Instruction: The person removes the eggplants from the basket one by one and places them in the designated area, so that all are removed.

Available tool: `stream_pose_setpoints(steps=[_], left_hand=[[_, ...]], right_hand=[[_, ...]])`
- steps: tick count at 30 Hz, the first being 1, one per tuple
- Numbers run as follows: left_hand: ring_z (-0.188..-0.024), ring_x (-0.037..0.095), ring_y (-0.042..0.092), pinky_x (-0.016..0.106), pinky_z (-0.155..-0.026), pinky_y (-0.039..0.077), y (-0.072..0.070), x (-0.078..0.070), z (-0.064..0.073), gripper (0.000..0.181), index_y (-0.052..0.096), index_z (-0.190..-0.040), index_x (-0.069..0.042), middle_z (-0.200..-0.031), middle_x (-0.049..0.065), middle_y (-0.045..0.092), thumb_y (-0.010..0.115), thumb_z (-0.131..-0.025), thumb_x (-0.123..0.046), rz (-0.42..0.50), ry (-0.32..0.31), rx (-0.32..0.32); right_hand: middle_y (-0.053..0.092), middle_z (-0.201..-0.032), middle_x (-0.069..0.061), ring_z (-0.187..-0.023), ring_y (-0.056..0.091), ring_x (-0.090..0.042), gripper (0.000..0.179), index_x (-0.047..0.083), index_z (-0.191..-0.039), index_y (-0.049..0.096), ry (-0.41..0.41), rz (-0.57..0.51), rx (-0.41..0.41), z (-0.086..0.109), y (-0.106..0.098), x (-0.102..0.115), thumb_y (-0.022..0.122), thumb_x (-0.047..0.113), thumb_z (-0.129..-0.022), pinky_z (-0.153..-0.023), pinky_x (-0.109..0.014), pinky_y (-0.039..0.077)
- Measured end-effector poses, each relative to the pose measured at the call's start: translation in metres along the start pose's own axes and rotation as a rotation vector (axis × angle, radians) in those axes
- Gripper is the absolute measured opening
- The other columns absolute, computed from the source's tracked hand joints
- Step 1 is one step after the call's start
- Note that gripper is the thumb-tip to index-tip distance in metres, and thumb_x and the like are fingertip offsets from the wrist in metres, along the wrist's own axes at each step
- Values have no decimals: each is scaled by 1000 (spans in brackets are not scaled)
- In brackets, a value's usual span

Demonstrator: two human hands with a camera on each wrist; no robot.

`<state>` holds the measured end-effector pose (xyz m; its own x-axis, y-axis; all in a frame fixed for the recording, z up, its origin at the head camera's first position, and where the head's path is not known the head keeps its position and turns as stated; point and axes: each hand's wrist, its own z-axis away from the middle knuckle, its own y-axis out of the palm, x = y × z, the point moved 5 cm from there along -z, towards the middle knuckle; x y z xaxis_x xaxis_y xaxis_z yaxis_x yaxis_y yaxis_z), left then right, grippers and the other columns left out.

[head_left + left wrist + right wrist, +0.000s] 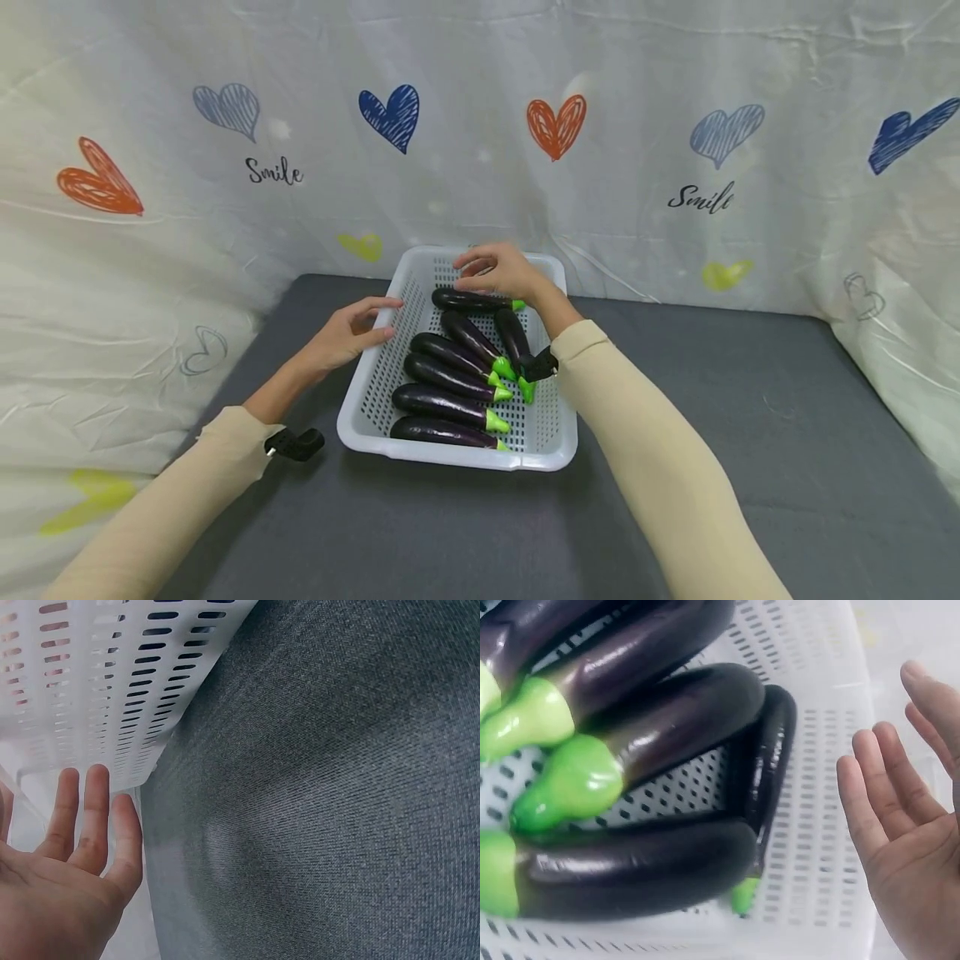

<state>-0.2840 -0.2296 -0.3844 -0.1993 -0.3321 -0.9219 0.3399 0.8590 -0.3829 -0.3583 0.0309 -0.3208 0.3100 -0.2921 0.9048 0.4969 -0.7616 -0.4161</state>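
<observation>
Several dark purple eggplants with green stem ends lie in a white perforated plastic basket [551, 429]. Most slant side by side toward the front; the farthest eggplant [468, 300] lies crosswise near the back wall. My right hand [501, 268] hovers just above that one, fingers relaxed and holding nothing. In the right wrist view the right hand [907, 840] shows a bare palm beside the nearest eggplant [645, 866]. At the basket's left rim is my left hand [343, 335], its fingertips on the edge. The left wrist view shows the left hand [82, 877] with loosely extended fingers beside the basket wall [97, 690].
The basket stands on a table with a dark grey cloth [720, 433]. Behind it and to the sides hangs a pale curtain [480, 192] printed with hearts and lettering. A black strap [296, 444] circles the left wrist, another black strap [540, 364] the right.
</observation>
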Motion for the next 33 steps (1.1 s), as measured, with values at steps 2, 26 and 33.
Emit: stream_pose_setpoints(steps=[2, 26, 33], left_hand=[[-124, 37, 53, 42, -80, 56, 0, 0, 0, 51, 50, -149, -12, -147, 16, 47, 67, -102, -17, 10, -4, 1], [-128, 35, 49, 48, -87, 52, -3, 1, 1, 50, 50, -148, -12, -149, 14, 44, 67, -101, -17, -9, -5, 5], [-123, 34, 53, 44, -85, 53, -1, 1, -1, 50, 50, -149, -13, -148, 15, 46, 66, -102, -17, 0, 0, 13]], right_hand=[[63, -126, -24, -109, 63, -29, 36, 0, -126, 68, 14, -14, -7, -1, 2, -4, 77, 11, -94, -92, -53, 50], [62, -131, -20, -122, 57, -35, 48, -4, -130, 66, 40, -6, -184, -1, 17, -44, 84, 10, -87, -101, -42, 44], [63, -130, -19, -122, 57, -34, 51, -6, -128, 66, 55, -24, -213, -2, 19, -51, 86, 8, -83, -100, -38, 45]])
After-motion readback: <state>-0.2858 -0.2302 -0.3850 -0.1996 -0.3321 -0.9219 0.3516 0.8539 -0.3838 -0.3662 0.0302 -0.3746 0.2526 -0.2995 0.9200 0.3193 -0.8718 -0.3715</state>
